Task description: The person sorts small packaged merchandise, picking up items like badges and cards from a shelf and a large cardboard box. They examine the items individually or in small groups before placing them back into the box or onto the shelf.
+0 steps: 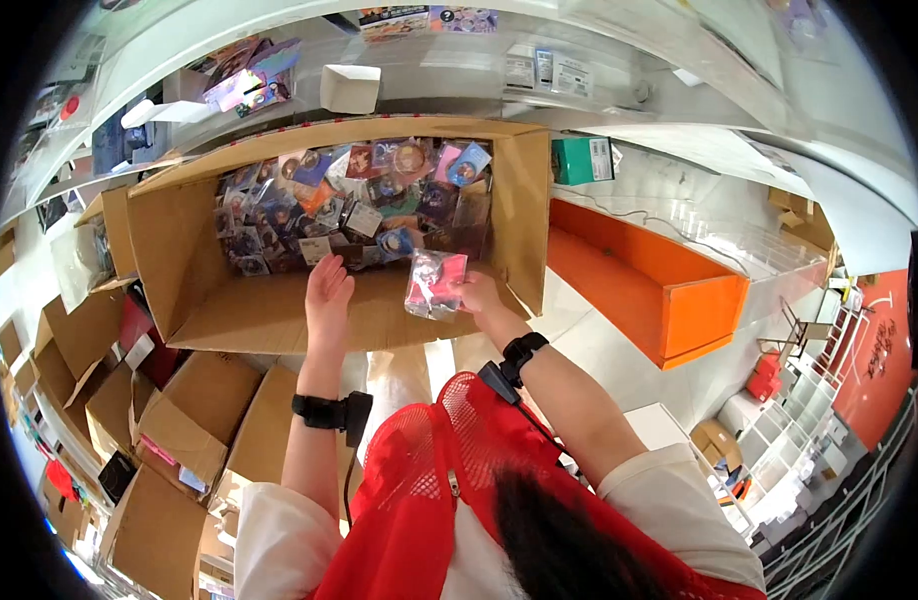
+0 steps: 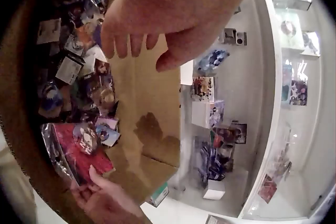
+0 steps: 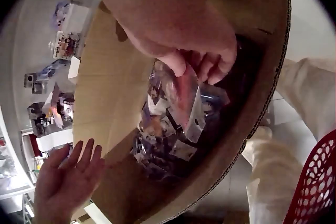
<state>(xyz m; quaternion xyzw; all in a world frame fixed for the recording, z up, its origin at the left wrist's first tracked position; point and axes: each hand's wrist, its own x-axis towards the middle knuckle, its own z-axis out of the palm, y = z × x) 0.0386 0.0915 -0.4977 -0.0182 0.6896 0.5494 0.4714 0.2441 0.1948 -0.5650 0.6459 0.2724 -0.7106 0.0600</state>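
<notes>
My right hand (image 1: pixel 482 295) pinches the edge of a clear plastic packet (image 1: pixel 436 283) with a pink-red card inside. In the left wrist view, a round badge-like piece shows on the card of this packet (image 2: pixel 84 153). The packet is held over the near side of a big open cardboard box (image 1: pixel 241 312). Many small bagged goods (image 1: pixel 324 205) lie piled in the box, several with round badges or white labels. Over the near left part of the box, my left hand (image 1: pixel 329 288) is held with its fingers extended and nothing in it.
Right of the box stands a long orange bin (image 1: pixel 706 310), with a green box (image 1: pixel 582 160) behind it. A shelf (image 1: pixel 439 80) with small goods and a white box (image 1: pixel 350 89) runs along the far side. Opened cardboard cartons (image 1: pixel 204 405) crowd the left.
</notes>
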